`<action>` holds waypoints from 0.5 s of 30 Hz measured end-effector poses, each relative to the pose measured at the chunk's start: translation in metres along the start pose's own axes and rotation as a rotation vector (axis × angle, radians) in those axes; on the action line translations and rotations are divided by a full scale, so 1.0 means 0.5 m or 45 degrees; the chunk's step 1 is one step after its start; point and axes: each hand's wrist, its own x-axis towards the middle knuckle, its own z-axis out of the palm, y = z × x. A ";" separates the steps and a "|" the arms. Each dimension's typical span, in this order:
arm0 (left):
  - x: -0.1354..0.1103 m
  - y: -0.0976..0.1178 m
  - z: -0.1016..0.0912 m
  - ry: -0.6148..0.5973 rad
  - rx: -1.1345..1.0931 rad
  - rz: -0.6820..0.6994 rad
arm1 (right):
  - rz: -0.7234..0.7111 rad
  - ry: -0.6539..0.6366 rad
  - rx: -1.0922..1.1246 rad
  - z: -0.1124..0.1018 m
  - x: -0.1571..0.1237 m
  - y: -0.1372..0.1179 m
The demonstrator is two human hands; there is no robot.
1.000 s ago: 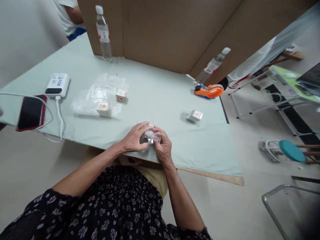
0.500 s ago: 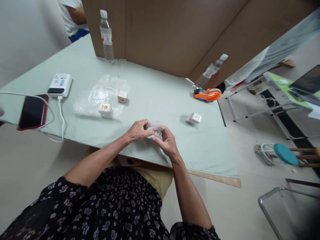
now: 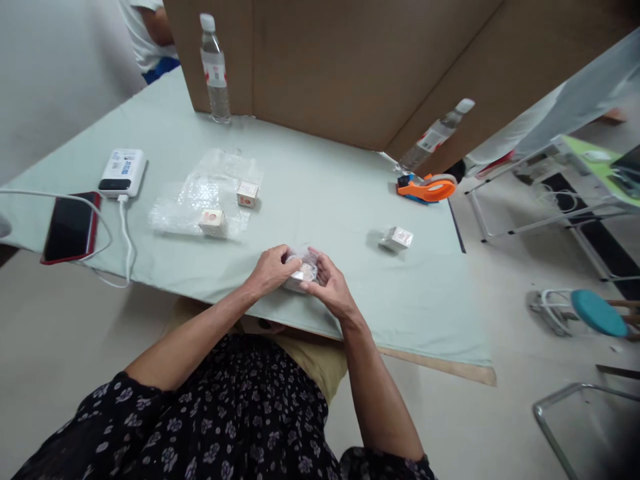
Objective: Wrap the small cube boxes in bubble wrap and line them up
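We can read no word or number for certain. On the white power bank (image 3: pixel 124 167) we see blue characters, too small for us to decipher. We find red-and-white labels on the left water bottle (image 3: pixel 216 75) and the right water bottle (image 3: pixel 434 138), their lettering blurred. Reddish print marks the farther small carton (image 3: pixel 247 194) and the nearer small carton (image 3: pixel 213 222), likewise illegible to us.

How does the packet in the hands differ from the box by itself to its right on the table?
The packet is held between the left hand and right hand; the box rests untouched on the table. The hands partly hide the packet, while nothing covers the box's front. Both look pale, with clear plastic showing.
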 end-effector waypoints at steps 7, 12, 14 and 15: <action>-0.009 -0.002 -0.017 -0.239 -0.399 -0.026 | 0.031 0.121 0.024 0.006 0.002 0.024; -0.012 -0.013 -0.045 -0.504 -0.620 -0.030 | 0.147 0.167 0.136 0.024 -0.010 0.009; -0.013 -0.017 -0.053 -0.593 -0.659 -0.035 | 0.178 0.184 0.157 0.031 -0.021 -0.002; -0.013 -0.018 -0.055 -0.611 -0.673 -0.050 | 0.187 0.187 0.161 0.035 -0.026 -0.007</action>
